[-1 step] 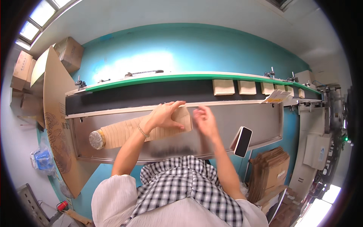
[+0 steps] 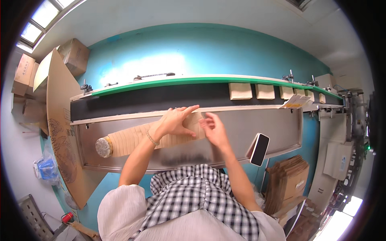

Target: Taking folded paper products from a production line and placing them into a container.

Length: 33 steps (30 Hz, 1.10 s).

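Find left hand [image 2: 175,122] spread wide astride the right end of a row of beige packets [image 2: 128,138] lying under it and away to its left; judged to steady the row and hold it tight. Find right hand [image 2: 214,129] half-curled at the row's right end, just beside the left; cannot tell through the blur whether holding anything. Note round jar-like object [image 2: 104,147] against the row's other end, left of the left hand, probably serving as a stop. Note phone [image 2: 260,149] right of the right hand, apparently set aside at the edge of the steel tray [image 2: 257,120]. Note spaced packets [image 2: 240,91] on black belt [image 2: 161,98] beyond both hands. Record dark drawing and lettering on large carton [image 2: 60,100], far left of the left hand; coloured printing on pale card [image 2: 295,101], beyond and right of the right hand, too small to read.
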### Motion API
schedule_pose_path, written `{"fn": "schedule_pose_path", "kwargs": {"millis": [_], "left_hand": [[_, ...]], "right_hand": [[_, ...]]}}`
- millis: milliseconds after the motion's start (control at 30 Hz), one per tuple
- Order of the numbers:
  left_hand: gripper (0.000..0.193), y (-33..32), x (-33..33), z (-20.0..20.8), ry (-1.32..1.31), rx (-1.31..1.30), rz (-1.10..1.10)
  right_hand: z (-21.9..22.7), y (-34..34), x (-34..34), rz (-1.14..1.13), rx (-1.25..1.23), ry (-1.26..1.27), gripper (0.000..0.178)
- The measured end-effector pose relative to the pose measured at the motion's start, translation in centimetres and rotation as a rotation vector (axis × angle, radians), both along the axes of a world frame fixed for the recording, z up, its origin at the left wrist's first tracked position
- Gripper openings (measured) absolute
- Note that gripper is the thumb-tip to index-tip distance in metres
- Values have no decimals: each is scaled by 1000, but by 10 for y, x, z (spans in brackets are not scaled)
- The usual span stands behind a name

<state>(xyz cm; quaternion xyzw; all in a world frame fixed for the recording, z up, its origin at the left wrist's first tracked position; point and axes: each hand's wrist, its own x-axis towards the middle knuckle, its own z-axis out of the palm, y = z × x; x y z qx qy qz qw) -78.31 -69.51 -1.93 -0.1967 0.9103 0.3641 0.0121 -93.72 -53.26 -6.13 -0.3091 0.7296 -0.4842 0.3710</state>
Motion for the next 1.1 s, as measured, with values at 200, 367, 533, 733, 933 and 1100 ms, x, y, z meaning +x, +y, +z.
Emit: {"fn": "schedule_pose_path", "kwargs": {"millis": [200, 367, 533, 733, 933, 1100], "left_hand": [[81, 0, 6, 8, 4, 40, 12], [79, -1, 4, 6, -4, 94, 2], [79, -3, 6, 12, -76, 135, 28], [79, -3, 21, 7, 72, -130, -7], [76, -7, 24, 4, 7, 54, 25], [79, -8, 24, 5, -30, 119, 44]], "right_hand": [[-5, -8, 8, -40, 8, -318, 44], [-22, -6, -29, -19, 39, -278, 29], [-16, -30, -36, -247, 72, -568, 44], [-18, -10, 25, -3, 27, -381, 47], [-18, -9, -2, 166, 103, -143, 32], [-15, -40, -18, -223, 9, -562, 34]]}}
